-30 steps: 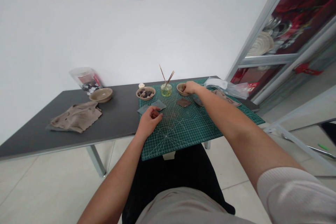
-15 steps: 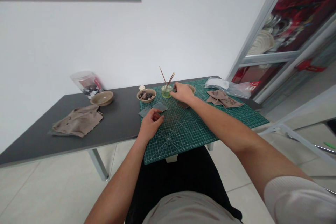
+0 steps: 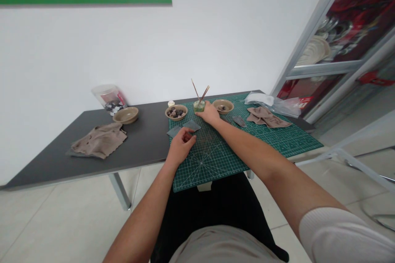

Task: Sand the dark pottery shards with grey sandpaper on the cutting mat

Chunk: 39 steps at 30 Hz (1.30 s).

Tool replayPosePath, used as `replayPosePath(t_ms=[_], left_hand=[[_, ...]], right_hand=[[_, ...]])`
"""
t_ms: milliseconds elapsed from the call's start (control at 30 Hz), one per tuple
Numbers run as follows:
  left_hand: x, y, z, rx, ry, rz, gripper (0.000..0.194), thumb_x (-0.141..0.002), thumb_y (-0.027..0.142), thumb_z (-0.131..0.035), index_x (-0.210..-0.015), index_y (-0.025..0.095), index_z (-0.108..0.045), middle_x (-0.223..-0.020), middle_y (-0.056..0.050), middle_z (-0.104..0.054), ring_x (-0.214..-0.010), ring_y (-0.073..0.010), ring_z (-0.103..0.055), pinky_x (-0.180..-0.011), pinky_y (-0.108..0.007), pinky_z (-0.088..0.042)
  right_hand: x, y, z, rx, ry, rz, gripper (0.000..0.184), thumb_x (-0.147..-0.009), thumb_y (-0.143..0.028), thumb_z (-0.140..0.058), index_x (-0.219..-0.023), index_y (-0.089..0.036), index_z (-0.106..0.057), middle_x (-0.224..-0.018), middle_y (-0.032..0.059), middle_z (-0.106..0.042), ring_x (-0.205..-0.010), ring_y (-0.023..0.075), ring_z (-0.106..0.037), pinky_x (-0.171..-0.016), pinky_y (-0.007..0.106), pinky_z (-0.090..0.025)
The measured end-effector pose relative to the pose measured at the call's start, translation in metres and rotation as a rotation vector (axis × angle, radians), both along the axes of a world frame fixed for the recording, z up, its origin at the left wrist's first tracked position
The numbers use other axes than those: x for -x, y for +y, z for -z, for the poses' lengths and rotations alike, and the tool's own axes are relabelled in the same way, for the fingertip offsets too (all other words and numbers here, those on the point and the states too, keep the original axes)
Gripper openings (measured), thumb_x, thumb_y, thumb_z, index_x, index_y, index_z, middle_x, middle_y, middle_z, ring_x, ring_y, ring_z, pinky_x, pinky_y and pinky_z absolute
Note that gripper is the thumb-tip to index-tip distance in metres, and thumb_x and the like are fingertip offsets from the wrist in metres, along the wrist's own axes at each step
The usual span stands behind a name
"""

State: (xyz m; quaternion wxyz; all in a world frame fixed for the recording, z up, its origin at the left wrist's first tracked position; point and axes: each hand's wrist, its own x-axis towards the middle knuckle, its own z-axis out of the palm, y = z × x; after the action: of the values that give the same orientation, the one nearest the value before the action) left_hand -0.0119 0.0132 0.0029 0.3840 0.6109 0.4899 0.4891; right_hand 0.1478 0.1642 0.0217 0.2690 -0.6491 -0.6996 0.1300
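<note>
Your left hand and right hand both rest toward the far end of the green cutting mat. The left is curled, with thumb and fingers drawn together over two gray sheets by the mat's left edge; you cannot tell whether it grips something small. The right lies palm down and open, holding nothing, with its fingertips at the foot of a glass jar of green liquid. Thin wooden sticks lean in the jar.

Half a second ago, that right hand stood higher and covered the tan bowl to the jar's right. It has now moved left, uncovering the bowl and a small dark piece inside it. Left of the jar sits a bowl of dark chunks.

A narrow gray piece and a crumpled beige cloth lie toward the mat's right edge, with a plastic bag just past them. On the dark table, left of the mat, are a wider bowl, a second beige cloth and a tilted clear jar.
</note>
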Motion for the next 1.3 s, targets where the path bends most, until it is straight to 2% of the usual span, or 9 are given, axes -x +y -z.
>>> replayPosePath(t_ms=[133, 333, 600, 733, 800, 867, 1100, 1200, 1300], left_hand=[[0.000, 0.000, 0.000, 0.002, 0.001, 0.006, 0.021, -0.081, 0.032, -0.065, -0.097, 0.020, -0.062, -0.066, 0.004, -0.055, -0.061, -0.0136, -0.051, -0.060, -0.026, -0.040], [0.000, -0.002, -0.003, 0.003, 0.014, -0.005, 0.019, -0.081, 0.031, -0.065, -0.097, 0.020, -0.062, -0.066, 0.005, -0.053, -0.061, -0.0132, -0.050, -0.060, -0.026, -0.039], [0.000, -0.002, -0.002, 0.008, 0.009, 0.001, 0.020, -0.081, 0.031, -0.065, -0.097, 0.020, -0.063, -0.066, 0.004, -0.054, -0.061, -0.0134, -0.050, -0.059, -0.026, -0.038], [0.001, -0.001, 0.000, 0.005, 0.015, -0.002, 0.020, -0.082, 0.032, -0.065, -0.097, 0.020, -0.063, -0.065, 0.005, -0.054, -0.060, -0.0131, -0.050, -0.060, -0.025, -0.038], [0.001, 0.000, 0.000, 0.003, 0.015, 0.002, 0.020, -0.083, 0.032, -0.064, -0.098, 0.020, -0.063, -0.066, 0.004, -0.054, -0.061, -0.0130, -0.050, -0.060, -0.025, -0.038], [0.001, 0.000, 0.001, 0.002, 0.015, 0.008, 0.019, -0.083, 0.032, -0.064, -0.098, 0.020, -0.063, -0.066, 0.004, -0.055, -0.061, -0.0131, -0.051, -0.060, -0.025, -0.038], [0.001, -0.001, 0.001, -0.019, 0.018, 0.000, 0.017, -0.084, 0.030, -0.064, -0.098, 0.019, -0.063, -0.066, 0.004, -0.057, -0.061, -0.0131, -0.053, -0.060, -0.025, -0.039], [0.001, -0.001, 0.000, -0.018, 0.019, -0.001, 0.017, -0.084, 0.030, -0.063, -0.098, 0.019, -0.063, -0.066, 0.004, -0.057, -0.061, -0.0131, -0.053, -0.061, -0.026, -0.039], [0.001, -0.001, -0.001, -0.015, 0.017, -0.010, 0.018, -0.083, 0.029, -0.065, -0.097, 0.019, -0.064, -0.066, 0.004, -0.058, -0.061, -0.0131, -0.053, -0.061, -0.025, -0.039]], right_hand=[[0.001, 0.006, 0.004, -0.001, -0.016, -0.018, 0.061, -0.085, -0.039, -0.073, -0.133, -0.011, -0.046, -0.126, 0.0219, -0.065, -0.120, 0.0293, -0.064, -0.101, 0.039, -0.047], [0.004, 0.010, 0.003, -0.020, -0.050, -0.046, 0.071, -0.088, -0.033, -0.070, -0.143, -0.001, -0.038, -0.133, 0.0282, -0.061, -0.127, 0.0318, -0.060, -0.104, 0.039, -0.044], [0.006, 0.009, -0.004, 0.007, 0.010, 0.034, 0.064, -0.079, -0.037, -0.081, -0.127, -0.006, -0.053, -0.123, 0.0236, -0.068, -0.117, 0.0308, -0.066, -0.098, 0.037, -0.050], [0.004, 0.011, -0.009, 0.080, 0.108, 0.041, 0.067, -0.077, -0.035, -0.083, -0.126, -0.005, -0.050, -0.115, 0.0209, -0.071, -0.099, 0.0257, -0.073, -0.086, 0.032, -0.055], [0.003, 0.010, -0.009, 0.124, 0.166, 0.024, 0.062, -0.080, -0.032, -0.081, -0.126, -0.006, -0.049, -0.110, 0.0181, -0.073, -0.083, 0.0211, -0.074, -0.076, 0.029, -0.055], [0.001, 0.009, -0.009, 0.138, 0.163, 0.009, 0.053, -0.084, -0.029, -0.077, -0.125, -0.006, -0.051, -0.106, 0.0166, -0.074, -0.078, 0.0194, -0.074, -0.075, 0.028, -0.055], [0.002, 0.004, -0.014, 0.081, -0.049, 0.001, 0.040, -0.091, -0.025, -0.065, -0.124, -0.005, -0.057, -0.117, 0.0226, -0.071, -0.117, 0.0300, -0.067, -0.097, 0.034, -0.050], [0.003, 0.001, -0.017, 0.074, -0.098, -0.002, 0.034, -0.093, -0.022, -0.060, -0.123, -0.004, -0.059, -0.119, 0.0247, -0.070, -0.119, 0.0318, -0.066, -0.099, 0.035, -0.049], [0.004, -0.007, -0.018, 0.046, -0.169, 0.031, 0.031, -0.095, -0.011, -0.050, -0.123, -0.002, -0.057, -0.118, 0.0280, -0.068, -0.116, 0.0326, -0.067, -0.095, 0.036, -0.050]])
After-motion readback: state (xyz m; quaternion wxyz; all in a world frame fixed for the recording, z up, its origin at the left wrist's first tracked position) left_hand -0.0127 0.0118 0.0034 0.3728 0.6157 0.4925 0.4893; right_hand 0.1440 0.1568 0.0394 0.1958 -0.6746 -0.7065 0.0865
